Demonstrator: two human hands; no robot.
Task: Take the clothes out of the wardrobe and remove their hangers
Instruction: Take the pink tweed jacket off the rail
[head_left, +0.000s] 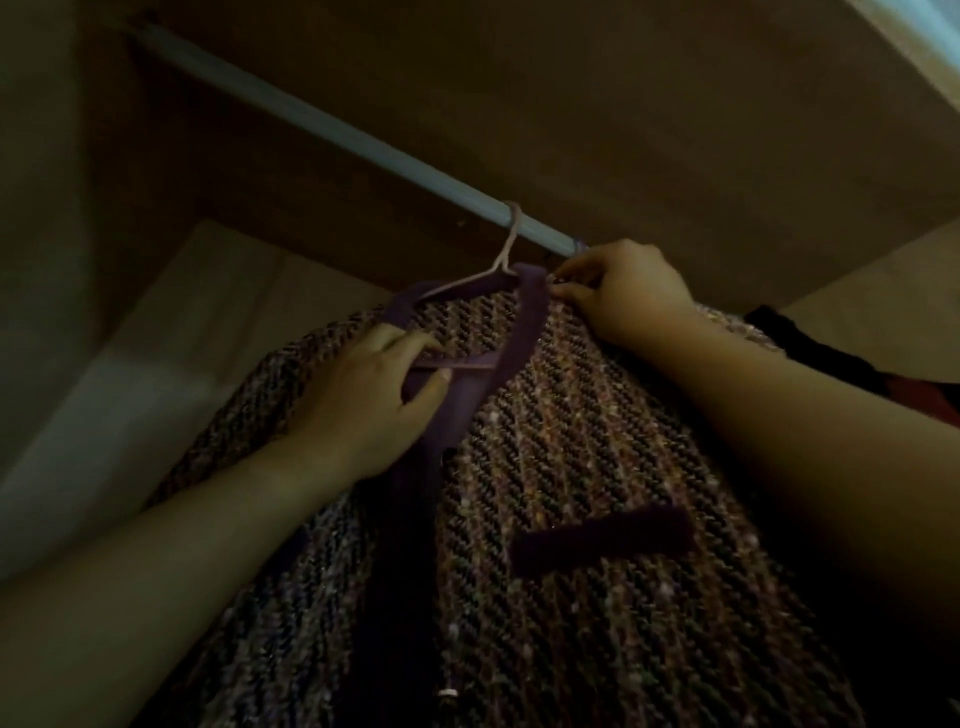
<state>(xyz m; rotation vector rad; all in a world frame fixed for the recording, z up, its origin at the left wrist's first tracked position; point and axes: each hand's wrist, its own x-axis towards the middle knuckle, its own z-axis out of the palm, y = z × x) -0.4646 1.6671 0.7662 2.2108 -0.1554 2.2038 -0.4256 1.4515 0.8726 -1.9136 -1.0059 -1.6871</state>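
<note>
Nearest us the tweed jacket (571, 441) hangs inside the wardrobe (623, 104), and our left hand (374, 400) curls its fingers round the purple trim (524, 322) at its front. Further up, our right hand (628, 296) pinches the jacket's collar just beside the pink hanger (506, 249), whose hook sits over the grey rail (322, 122) beyond.

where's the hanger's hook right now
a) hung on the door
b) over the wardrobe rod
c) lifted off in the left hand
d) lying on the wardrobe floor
b: the hanger hook loops over the rod, and the jacket hangs from the hanger.
</note>
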